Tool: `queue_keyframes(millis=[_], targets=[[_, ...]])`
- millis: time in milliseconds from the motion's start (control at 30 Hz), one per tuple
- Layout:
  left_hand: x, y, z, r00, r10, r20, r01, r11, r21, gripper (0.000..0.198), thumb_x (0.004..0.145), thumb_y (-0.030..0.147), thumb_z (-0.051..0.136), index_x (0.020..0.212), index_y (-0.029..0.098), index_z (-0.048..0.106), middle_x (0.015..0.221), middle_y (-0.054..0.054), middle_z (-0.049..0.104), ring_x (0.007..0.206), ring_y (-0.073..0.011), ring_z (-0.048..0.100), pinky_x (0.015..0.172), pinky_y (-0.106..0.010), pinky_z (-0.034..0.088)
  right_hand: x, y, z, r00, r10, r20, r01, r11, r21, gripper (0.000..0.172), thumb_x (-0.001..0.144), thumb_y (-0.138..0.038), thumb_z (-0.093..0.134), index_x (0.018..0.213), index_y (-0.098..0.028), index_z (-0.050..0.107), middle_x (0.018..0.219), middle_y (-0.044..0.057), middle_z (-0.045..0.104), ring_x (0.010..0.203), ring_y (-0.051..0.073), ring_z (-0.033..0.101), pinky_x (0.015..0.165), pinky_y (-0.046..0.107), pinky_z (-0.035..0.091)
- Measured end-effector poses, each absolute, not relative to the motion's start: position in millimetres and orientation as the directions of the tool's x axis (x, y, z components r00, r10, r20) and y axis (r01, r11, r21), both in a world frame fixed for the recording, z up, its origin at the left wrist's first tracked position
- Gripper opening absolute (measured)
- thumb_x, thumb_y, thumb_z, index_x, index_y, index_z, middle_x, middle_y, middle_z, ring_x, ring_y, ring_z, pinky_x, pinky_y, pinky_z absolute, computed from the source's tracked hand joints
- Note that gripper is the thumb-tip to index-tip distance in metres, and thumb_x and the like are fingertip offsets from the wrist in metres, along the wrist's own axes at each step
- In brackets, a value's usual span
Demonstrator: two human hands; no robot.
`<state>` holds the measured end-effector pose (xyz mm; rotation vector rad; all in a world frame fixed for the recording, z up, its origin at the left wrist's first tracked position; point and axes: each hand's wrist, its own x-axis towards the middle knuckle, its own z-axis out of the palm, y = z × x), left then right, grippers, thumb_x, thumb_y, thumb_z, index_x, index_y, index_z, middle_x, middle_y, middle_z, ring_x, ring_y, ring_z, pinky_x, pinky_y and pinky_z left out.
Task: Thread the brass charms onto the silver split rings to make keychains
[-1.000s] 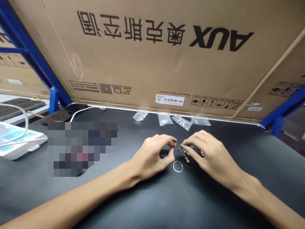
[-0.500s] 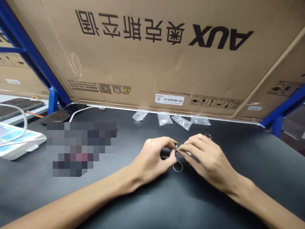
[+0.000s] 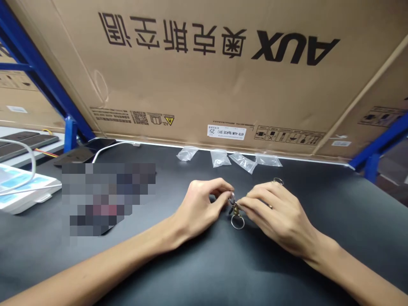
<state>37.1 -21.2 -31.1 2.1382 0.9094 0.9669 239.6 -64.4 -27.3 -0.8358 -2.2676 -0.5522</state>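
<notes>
Between my two hands is a metal keychain, with a silver ring hanging at its lower end and a brass-coloured fitting above. My left hand pinches a smaller ring at the top of it, thumb against fingertip. From the other side, the closed fingertips of my right hand grip the keychain at the brass fitting; the exact contact is partly hidden. Another metal ring shows just beyond my right knuckles, and a small brass-coloured bit peeks out under those fingers.
Several clear plastic bags lie along the back of the black tabletop. A large cardboard box stands behind, between blue metal posts. At left are a white case, a cable and a dark phone-like slab; a patch is pixelated.
My left fingertips have shifted slightly left and raised off the middle of the keychain, so its upper ring and brass fitting now show. My right hand has barely moved.
</notes>
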Motion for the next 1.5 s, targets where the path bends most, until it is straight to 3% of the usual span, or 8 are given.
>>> queue_keyframes(millis=[100,267,600,733,900,1100,1200,1500], targets=[[36,-20,-33,0.49,0.78,0.39,0.385,-0.594,0.706,0.012,0.093,0.019,0.052,0.093,0.017,0.064,0.079,0.0,0.072,0.07,-0.0129,0.067,0.07,-0.025,0.053,238,-65,-26,-0.6,0.391,0.698,0.693,0.691,0.208,0.007,0.09,-0.011,0.061,0.09,-0.013,0.068,0.081,0.006,0.07,0.08,0.019,0.061,0.072,0.033,0.046],[33,-15,-36,0.596,0.535,0.599,0.457,-0.839,0.294,0.013,0.095,0.023,0.053,0.099,0.021,0.066,0.095,-0.001,0.073,0.08,-0.0149,0.064,0.078,-0.031,0.048,243,-65,-22,-0.579,0.379,0.722,0.708,0.672,0.216,0.003,0.087,-0.011,0.066,0.09,-0.012,0.067,0.078,0.006,0.07,0.075,0.019,0.061,0.07,0.033,0.047],[32,-14,-37,0.61,0.445,0.656,0.409,-0.885,0.221,0.014,0.092,0.017,0.055,0.094,0.018,0.069,0.088,-0.003,0.073,0.076,-0.0152,0.061,0.074,-0.031,0.048,243,-65,-25,-0.574,0.379,0.725,0.704,0.681,0.201,0.004,0.087,-0.01,0.066,0.09,-0.013,0.067,0.078,0.006,0.07,0.074,0.018,0.06,0.069,0.032,0.045],[33,-18,-33,0.475,0.633,0.611,0.463,-0.77,0.438,0.013,0.089,0.021,0.06,0.087,0.018,0.072,0.081,-0.002,0.074,0.074,-0.0165,0.062,0.072,-0.032,0.049,243,-65,-24,-0.609,0.372,0.701,0.673,0.71,0.209,0.005,0.089,-0.01,0.063,0.091,-0.012,0.068,0.078,0.006,0.069,0.076,0.019,0.06,0.07,0.032,0.046],[38,-29,-23,0.37,0.885,0.282,0.393,-0.424,0.816,0.02,0.088,0.025,0.06,0.078,0.02,0.076,0.077,0.0,0.076,0.072,-0.016,0.065,0.07,-0.028,0.05,239,-65,-26,-0.63,0.359,0.689,0.665,0.708,0.239,0.011,0.091,-0.009,0.059,0.09,-0.015,0.068,0.077,0.004,0.07,0.076,0.017,0.06,0.071,0.03,0.046],[40,-26,-18,0.388,0.917,0.091,0.299,-0.219,0.929,0.028,0.089,0.036,0.058,0.092,0.016,0.077,0.082,-0.002,0.077,0.076,-0.0195,0.069,0.07,-0.028,0.053,242,-61,-31,-0.495,0.423,0.759,0.741,0.662,0.114,0.007,0.088,-0.012,0.065,0.093,-0.013,0.07,0.08,0.006,0.071,0.075,0.018,0.06,0.069,0.032,0.047],[38,-22,-21,0.376,0.91,0.176,0.444,-0.344,0.827,0.031,0.091,0.035,0.056,0.113,0.02,0.072,0.096,-0.003,0.076,0.086,-0.0199,0.068,0.081,-0.032,0.052,253,-54,-33,-0.367,0.557,0.745,0.814,0.58,-0.033,0.014,0.092,-0.016,0.061,0.102,-0.016,0.071,0.09,0.006,0.072,0.077,0.017,0.062,0.074,0.032,0.048],[40,-32,-37,0.783,0.599,0.169,0.552,-0.794,0.255,0.017,0.097,0.028,0.048,0.097,0.02,0.063,0.095,-0.005,0.061,0.085,-0.0207,0.056,0.067,-0.031,0.045,273,-51,-21,-0.375,0.822,0.428,0.837,0.499,-0.226,0.02,0.095,-0.03,0.056,0.086,-0.021,0.071,0.074,0.0,0.072,0.061,0.014,0.063,0.061,0.026,0.044]])
